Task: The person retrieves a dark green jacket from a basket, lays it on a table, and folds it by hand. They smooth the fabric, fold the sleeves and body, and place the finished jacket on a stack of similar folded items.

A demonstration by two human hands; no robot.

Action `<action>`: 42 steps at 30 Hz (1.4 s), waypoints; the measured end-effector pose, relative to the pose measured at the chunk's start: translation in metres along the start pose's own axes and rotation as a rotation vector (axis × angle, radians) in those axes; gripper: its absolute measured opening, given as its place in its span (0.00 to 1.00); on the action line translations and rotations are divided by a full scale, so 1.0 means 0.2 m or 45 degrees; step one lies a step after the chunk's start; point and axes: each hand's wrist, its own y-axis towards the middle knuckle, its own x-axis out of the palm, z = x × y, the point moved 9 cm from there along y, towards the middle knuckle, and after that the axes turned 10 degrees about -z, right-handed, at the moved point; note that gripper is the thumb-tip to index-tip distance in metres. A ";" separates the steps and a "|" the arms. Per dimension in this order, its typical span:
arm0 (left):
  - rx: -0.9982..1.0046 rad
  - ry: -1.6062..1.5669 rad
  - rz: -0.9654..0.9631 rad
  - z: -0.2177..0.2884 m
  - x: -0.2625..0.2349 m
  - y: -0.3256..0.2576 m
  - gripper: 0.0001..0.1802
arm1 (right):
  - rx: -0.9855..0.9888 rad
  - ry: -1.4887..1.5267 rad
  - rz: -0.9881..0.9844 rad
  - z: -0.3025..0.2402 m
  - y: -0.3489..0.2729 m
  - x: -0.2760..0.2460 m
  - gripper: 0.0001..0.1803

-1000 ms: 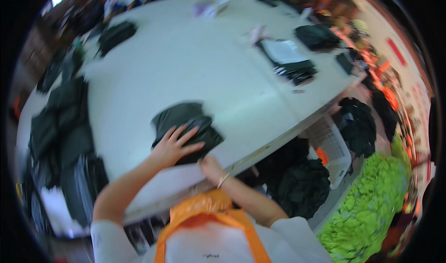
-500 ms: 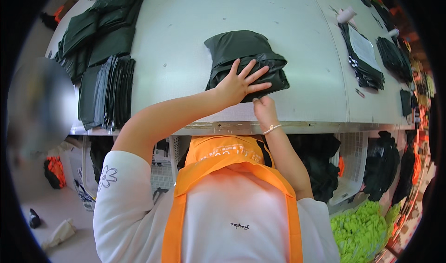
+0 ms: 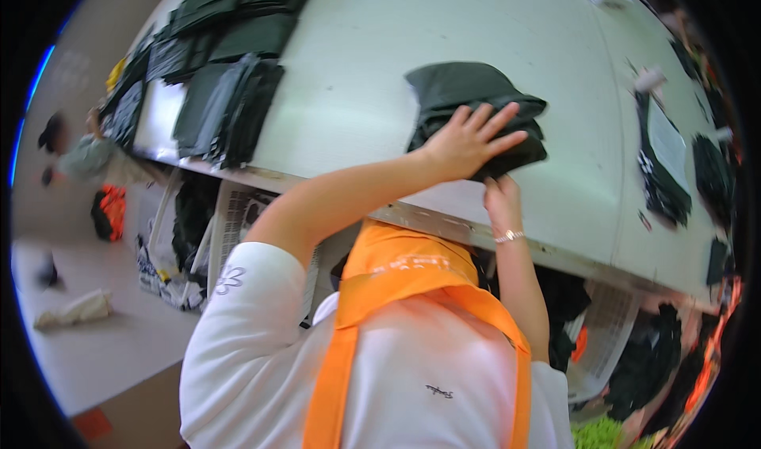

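A dark, slightly glossy folded bundle of cloth or bag material (image 3: 460, 84) lies on the pale worktable (image 3: 357, 92), near its front edge. My left hand (image 3: 469, 141) rests on the bundle with its fingers spread wide, palm down. At the bundle's near edge is my right hand (image 3: 502, 199), its fingers closed and pinching at the lower corner; the fingertips are partly hidden by the bundle. A bracelet circles the right wrist.
Stacks of dark folded packs (image 3: 226, 104) stand on the table's left. To the right are dark bundles with a white sheet (image 3: 667, 144) and a white roll (image 3: 648, 79). White baskets (image 3: 606, 338) with dark cloth sit below the table edge. Another person (image 3: 87, 152) is at far left.
The view has tilted and swung, so the table, bundle and hands sit differently in it. My left hand remains spread on the bundle and my right stays at its near edge.
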 end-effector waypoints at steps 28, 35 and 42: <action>0.174 0.157 -0.848 0.34 0.58 0.29 0.22 | -0.712 -1.790 -0.280 -0.20 0.22 -0.46 0.07; -0.001 -0.539 -0.855 0.13 0.61 0.45 0.24 | -0.560 -1.262 -0.571 -0.02 0.10 -0.03 0.12; -0.227 -0.871 -0.637 0.00 0.68 0.49 0.21 | -0.714 -0.593 -0.178 -0.26 -0.06 0.03 0.07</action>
